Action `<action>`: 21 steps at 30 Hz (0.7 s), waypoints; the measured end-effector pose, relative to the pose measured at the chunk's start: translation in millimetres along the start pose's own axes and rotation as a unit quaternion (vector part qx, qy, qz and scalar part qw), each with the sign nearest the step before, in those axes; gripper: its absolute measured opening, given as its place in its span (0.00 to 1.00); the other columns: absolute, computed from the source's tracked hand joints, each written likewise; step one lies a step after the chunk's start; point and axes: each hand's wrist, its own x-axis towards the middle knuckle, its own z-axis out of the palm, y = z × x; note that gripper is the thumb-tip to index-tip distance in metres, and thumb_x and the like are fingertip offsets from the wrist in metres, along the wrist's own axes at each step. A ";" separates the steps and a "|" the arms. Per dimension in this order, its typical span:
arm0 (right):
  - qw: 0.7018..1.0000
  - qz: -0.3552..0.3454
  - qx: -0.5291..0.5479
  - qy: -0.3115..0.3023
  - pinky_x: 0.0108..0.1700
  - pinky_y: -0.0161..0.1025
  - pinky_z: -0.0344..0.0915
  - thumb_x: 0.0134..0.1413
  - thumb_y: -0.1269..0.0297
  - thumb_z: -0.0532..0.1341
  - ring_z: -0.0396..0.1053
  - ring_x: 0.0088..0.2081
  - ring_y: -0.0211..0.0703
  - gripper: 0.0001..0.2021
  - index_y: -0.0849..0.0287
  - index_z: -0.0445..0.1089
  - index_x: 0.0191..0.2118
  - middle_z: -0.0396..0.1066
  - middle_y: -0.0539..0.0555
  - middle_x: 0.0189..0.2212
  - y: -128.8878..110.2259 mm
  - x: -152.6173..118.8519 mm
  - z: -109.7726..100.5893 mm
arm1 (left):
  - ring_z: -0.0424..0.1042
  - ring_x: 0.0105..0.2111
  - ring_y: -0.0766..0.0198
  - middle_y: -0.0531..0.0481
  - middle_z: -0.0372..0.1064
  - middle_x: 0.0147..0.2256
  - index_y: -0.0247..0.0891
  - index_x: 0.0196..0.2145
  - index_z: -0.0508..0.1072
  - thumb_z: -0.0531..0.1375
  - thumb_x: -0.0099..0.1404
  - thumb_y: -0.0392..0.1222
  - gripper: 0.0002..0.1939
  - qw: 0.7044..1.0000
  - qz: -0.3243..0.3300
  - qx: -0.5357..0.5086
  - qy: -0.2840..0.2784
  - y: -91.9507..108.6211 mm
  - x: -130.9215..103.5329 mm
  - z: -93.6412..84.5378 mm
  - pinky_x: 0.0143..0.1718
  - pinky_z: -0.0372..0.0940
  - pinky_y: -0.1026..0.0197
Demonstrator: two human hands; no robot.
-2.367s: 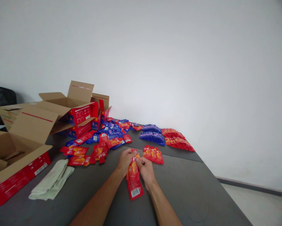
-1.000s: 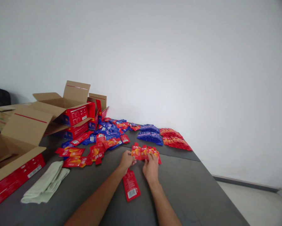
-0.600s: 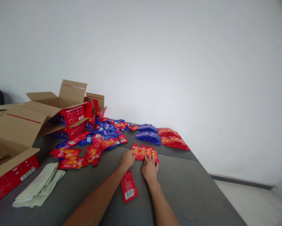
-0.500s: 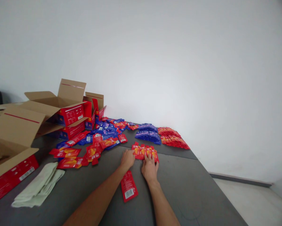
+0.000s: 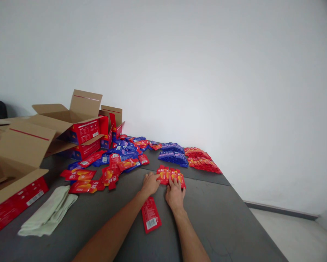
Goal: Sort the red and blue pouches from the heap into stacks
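Observation:
A row of overlapping red pouches (image 5: 170,174) with orange fruit prints lies on the dark table in front of me. My left hand (image 5: 150,184) is at the row's left end, fingers curled in and closed on the edge of a pouch. On the row's lower right part rests my right hand (image 5: 175,194), its fingers stretched out and apart over the pouches. A single red pouch (image 5: 150,214), barcode side up, lies between my forearms, its upper end close beneath my left wrist.
Loose red and blue pouches (image 5: 122,156) are heaped to the left. Blue pouches (image 5: 172,156) and red pouches (image 5: 203,160) lie in overlapping rows at the back. Open cartons (image 5: 84,131) and a folded pale cloth (image 5: 47,213) are on the left. The table's right edge (image 5: 250,211) slants toward me.
The whole view has shifted slightly, so things appear a little further right. Both hands stay at the row of red pouches, with the left still at its left end.

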 end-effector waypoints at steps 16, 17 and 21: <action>0.978 -0.129 0.162 0.015 0.47 0.37 0.58 0.52 0.72 0.58 0.65 0.42 0.47 0.09 0.56 0.75 0.33 0.74 0.56 0.36 -31.0 -16.5 -21.3 | 0.73 0.31 0.60 0.46 0.77 0.33 0.36 0.34 0.78 0.61 0.43 0.31 0.17 0.996 -0.046 -0.009 -0.072 -53.3 -38.2 -32.0 0.30 0.61 0.64; 0.975 -0.136 0.174 0.005 0.46 0.37 0.58 0.52 0.72 0.57 0.66 0.42 0.46 0.09 0.57 0.75 0.32 0.74 0.56 0.35 -33.9 -18.9 -21.2 | 0.73 0.30 0.61 0.47 0.77 0.31 0.37 0.33 0.78 0.61 0.43 0.30 0.16 0.996 -0.043 -0.017 -0.078 -54.2 -39.1 -31.5 0.30 0.61 0.64; 0.963 -0.154 0.216 -0.040 0.42 0.35 0.59 0.52 0.71 0.56 0.68 0.38 0.45 0.09 0.56 0.74 0.29 0.74 0.53 0.31 -44.1 -26.7 -23.7 | 0.72 0.28 0.60 0.47 0.76 0.27 0.37 0.25 0.77 0.58 0.44 0.30 0.10 0.995 -0.026 -0.049 -0.080 -54.5 -40.6 -30.4 0.30 0.61 0.63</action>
